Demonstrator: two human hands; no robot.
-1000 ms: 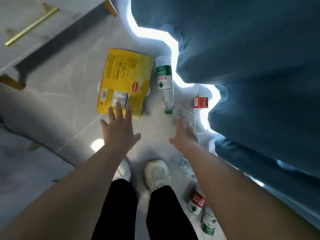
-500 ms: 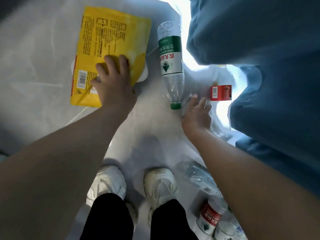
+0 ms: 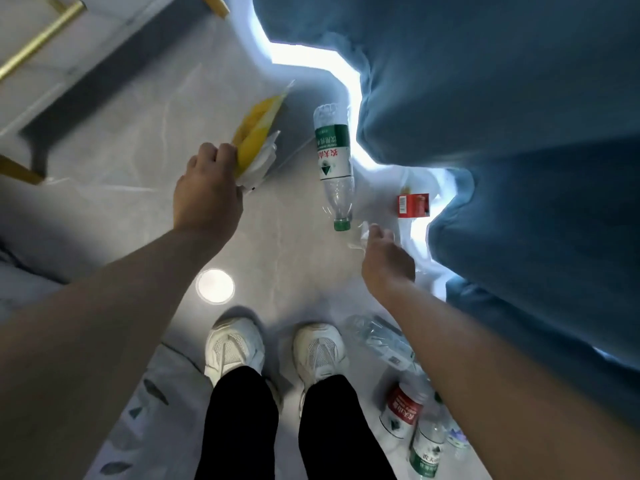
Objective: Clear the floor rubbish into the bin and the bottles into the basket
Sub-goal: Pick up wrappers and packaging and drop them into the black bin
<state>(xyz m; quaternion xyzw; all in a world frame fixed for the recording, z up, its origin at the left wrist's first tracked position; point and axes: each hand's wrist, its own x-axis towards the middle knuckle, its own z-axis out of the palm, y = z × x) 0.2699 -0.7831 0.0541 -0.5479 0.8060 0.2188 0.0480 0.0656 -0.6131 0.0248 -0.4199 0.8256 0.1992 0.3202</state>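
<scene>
My left hand (image 3: 207,197) grips the yellow snack bag (image 3: 255,134) together with a white tissue (image 3: 261,164), lifted edge-on off the grey floor. My right hand (image 3: 386,260) pinches a piece of clear plastic wrap (image 3: 360,235) beside the green cap of an empty water bottle (image 3: 334,157) that lies on the floor. A small red carton (image 3: 412,205) rests to the right, near the blue curtain. More bottles lie by my right foot: a clear one (image 3: 379,337), a red-labelled one (image 3: 403,412) and a green-labelled one (image 3: 426,452), partly hidden by my right forearm.
A blue curtain (image 3: 502,133) fills the right side, with bright light along its hem. A pale cabinet with gold handles and legs (image 3: 38,39) stands at upper left. My white shoes (image 3: 273,348) are planted on the floor below the hands.
My left hand closed on the yellow bag and raised it from flat to edge-on. My right hand took hold of the clear wrap and drew back from the bottle cap.
</scene>
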